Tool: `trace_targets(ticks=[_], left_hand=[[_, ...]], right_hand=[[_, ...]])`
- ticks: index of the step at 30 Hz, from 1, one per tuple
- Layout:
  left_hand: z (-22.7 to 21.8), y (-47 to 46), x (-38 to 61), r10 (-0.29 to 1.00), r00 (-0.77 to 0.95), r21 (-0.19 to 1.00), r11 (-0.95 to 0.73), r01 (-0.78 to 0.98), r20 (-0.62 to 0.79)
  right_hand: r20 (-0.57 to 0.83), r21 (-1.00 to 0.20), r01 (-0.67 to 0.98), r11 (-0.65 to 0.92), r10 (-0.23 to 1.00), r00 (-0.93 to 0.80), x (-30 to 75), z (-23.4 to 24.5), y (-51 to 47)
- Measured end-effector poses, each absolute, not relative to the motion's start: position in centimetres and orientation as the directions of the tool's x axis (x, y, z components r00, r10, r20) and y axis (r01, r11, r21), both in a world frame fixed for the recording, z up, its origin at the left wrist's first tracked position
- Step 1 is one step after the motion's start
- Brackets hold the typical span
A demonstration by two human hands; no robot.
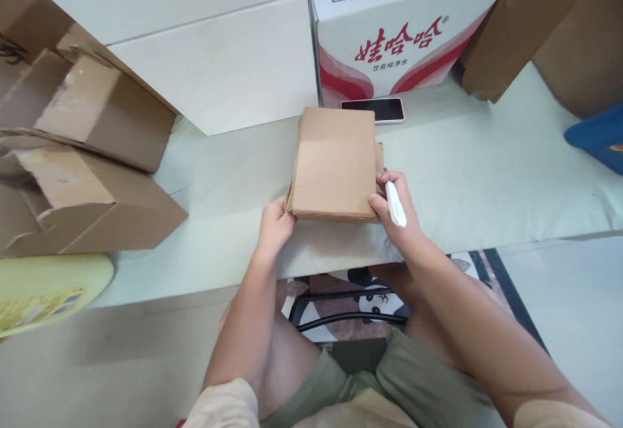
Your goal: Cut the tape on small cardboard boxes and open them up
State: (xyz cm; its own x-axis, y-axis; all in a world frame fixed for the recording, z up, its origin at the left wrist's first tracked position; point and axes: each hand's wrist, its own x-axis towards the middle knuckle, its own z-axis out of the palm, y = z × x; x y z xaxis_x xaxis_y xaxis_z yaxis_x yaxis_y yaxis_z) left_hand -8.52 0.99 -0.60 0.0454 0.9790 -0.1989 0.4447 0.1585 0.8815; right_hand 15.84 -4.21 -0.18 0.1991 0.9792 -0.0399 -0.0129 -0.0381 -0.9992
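Note:
A small brown cardboard box (335, 162) lies closed on the pale green table cover in front of me. My left hand (277, 223) grips its near left corner, thumb on the side and fingers mostly hidden. At the near right edge, my right hand (396, 210) is closed, with its thumb touching the box. A slim white handle (395, 204), like that of a small cutter, is tucked in the same hand; its working end cannot be made out. A brown flap juts out on the box's right side, above my right fingers.
Behind the box lies a phone (389, 110), before a white and red water carton (389, 51) and a large white box (228, 71). Open cardboard boxes (121, 207) stand at left, beside a yellow-green item (53, 285). On the right are a brown carton (520, 32) and a blue object (598, 139).

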Motion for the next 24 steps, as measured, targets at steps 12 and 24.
trace_targets(ticks=[12, 24], left_hand=[[-0.9, 1.3, -8.0, 0.943, -0.008, 0.922, 0.327, 0.206, -0.333], [-0.2, 1.9, -8.2, 0.966, -0.201, 0.945, 0.091, -0.315, -0.161]], right_hand=[[-0.012, -1.0, 0.022, -0.018, 0.973, 0.23, 16.1, -0.3, -4.4], [0.028, -0.999, 0.025, 0.022, 0.954, 0.298, 15.9, -1.1, -4.6]])
